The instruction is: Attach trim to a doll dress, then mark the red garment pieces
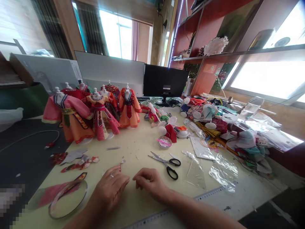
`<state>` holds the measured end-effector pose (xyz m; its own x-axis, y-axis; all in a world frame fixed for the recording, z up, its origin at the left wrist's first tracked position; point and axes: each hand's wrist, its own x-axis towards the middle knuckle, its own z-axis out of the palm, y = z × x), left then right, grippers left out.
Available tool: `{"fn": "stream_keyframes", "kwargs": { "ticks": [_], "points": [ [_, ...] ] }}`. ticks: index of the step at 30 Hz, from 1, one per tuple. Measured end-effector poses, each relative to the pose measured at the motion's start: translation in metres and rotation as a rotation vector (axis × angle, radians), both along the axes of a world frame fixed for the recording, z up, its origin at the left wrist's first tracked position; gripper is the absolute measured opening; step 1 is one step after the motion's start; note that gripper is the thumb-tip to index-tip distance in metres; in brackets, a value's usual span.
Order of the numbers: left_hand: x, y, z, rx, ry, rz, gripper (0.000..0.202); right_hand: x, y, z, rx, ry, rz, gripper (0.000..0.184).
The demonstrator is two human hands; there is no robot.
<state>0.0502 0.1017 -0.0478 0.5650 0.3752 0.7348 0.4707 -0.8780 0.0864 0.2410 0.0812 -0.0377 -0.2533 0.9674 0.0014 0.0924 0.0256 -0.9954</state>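
My left hand [110, 188] rests low over the front of the table, its fingers bent and pressed together. A ring shows on one finger. Whatever it may hold is hidden beneath the fingers. Just beyond its fingertips lies a small pale scrap [123, 161]. Close by on the right, my right hand [152, 182] is curled with thumb and fingers together, and I cannot make out anything in it. The two hands are apart by a narrow gap. Black-handled scissors [166, 163] lie partly opened beyond my right hand. A ruler [200, 197] runs under my right forearm.
Several small costumes on stands [128, 109] fill the back left. A clear round hoop [51, 206] lies over pink fabric at the front left, near fabric pieces [76, 156]. Plastic bags [224, 171] and a fabric heap [247, 143] occupy the right. A monitor [164, 81] stands behind.
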Motion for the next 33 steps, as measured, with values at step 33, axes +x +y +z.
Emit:
{"fn": "stream_keyframes", "kwargs": {
  "ticks": [33],
  "points": [
    [-0.018,0.018,0.004,0.086,0.042,0.286,0.03,0.011,0.008,0.007,0.224,-0.185,-0.189,0.016]
  ]
}}
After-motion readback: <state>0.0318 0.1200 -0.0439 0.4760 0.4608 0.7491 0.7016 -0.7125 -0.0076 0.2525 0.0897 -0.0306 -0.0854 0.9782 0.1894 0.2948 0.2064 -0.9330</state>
